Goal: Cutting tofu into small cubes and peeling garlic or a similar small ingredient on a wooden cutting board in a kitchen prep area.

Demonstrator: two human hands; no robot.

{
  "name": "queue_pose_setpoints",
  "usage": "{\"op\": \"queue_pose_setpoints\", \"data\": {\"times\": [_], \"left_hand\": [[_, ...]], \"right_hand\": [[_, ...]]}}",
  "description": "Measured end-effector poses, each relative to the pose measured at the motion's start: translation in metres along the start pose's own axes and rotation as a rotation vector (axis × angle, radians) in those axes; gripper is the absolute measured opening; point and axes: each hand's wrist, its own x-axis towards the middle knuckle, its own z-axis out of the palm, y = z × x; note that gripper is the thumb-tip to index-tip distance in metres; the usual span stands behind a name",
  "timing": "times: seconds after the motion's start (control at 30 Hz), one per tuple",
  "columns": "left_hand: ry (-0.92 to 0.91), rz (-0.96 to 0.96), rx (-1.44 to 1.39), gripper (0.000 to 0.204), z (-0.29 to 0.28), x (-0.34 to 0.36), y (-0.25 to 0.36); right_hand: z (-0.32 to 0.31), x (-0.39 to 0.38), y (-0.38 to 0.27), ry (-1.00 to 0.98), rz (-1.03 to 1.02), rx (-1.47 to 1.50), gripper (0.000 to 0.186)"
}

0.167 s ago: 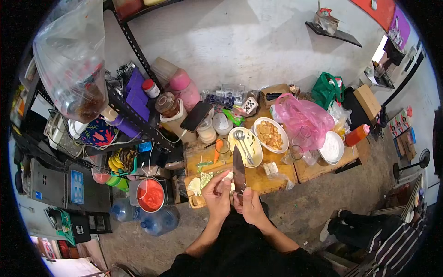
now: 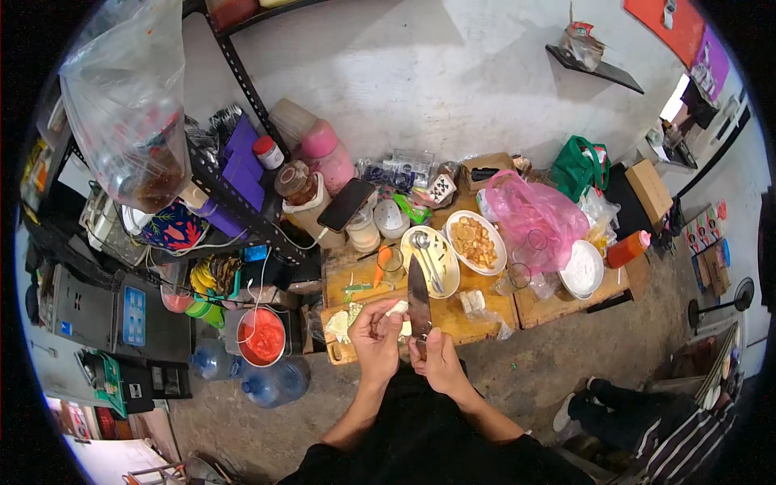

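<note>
My right hand (image 2: 438, 364) is closed round the handle of a large kitchen knife (image 2: 419, 295), its broad dark blade upright and tip away from me. Just left of the blade, my left hand (image 2: 378, 335) pinches a small white piece of food (image 2: 398, 308); its kind is too small to make out. Beneath both hands lies a wooden cutting board (image 2: 343, 353) at the table's near edge. Chopped pale green and white pieces (image 2: 338, 326) lie on it, partly hidden by my left hand. Farther up is a carrot (image 2: 380, 265) beside a clear glass (image 2: 393, 260).
Beyond the knife stand a yellowish bowl with spoons (image 2: 447, 283) and a white bowl of browned chunks (image 2: 475, 240). Right are a wrapped white block (image 2: 474, 301), a pink bag (image 2: 533, 210) and a white-filled bowl (image 2: 581, 271). A phone (image 2: 346, 204) leans behind. Someone in stripes (image 2: 695, 440) is at lower right.
The view has shifted slightly. My left hand has turned a little and its fingers sit slightly farther left, still on the white piece. The knife stays nearly where it was.
</note>
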Motion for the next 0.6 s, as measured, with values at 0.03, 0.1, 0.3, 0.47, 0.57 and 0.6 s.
{"op": "queue_pose_setpoints", "data": {"times": [0.03, 0.1, 0.3, 0.47, 0.57, 0.6], "left_hand": [[0.006, 0.006, 0.003, 0.019, 0.003, 0.002, 0.000], [0.020, -0.035, 0.014, 0.015, 0.009, 0.005, 0.001], [0.030, 0.052, 0.065, 0.015, 0.021, 0.010, -0.009], [0.055, 0.071, 0.084, 0.014, 0.035, 0.015, -0.016], [0.067, 0.089, 0.120, 0.014, 0.040, 0.020, -0.020], [0.068, 0.112, 0.157, 0.013, 0.041, 0.021, -0.022]], "right_hand": [[-0.002, 0.003, -0.001, -0.009, 0.000, 0.000, 0.045], [-0.007, 0.008, -0.004, -0.002, -0.008, -0.018, 0.046], [-0.023, 0.020, -0.018, -0.119, -0.024, 0.010, 0.055], [-0.035, 0.026, -0.025, -0.117, -0.006, 0.009, 0.053], [-0.041, 0.031, -0.026, -0.118, -0.026, 0.004, 0.053], [-0.043, 0.033, -0.026, -0.114, -0.045, -0.007, 0.053]]}}
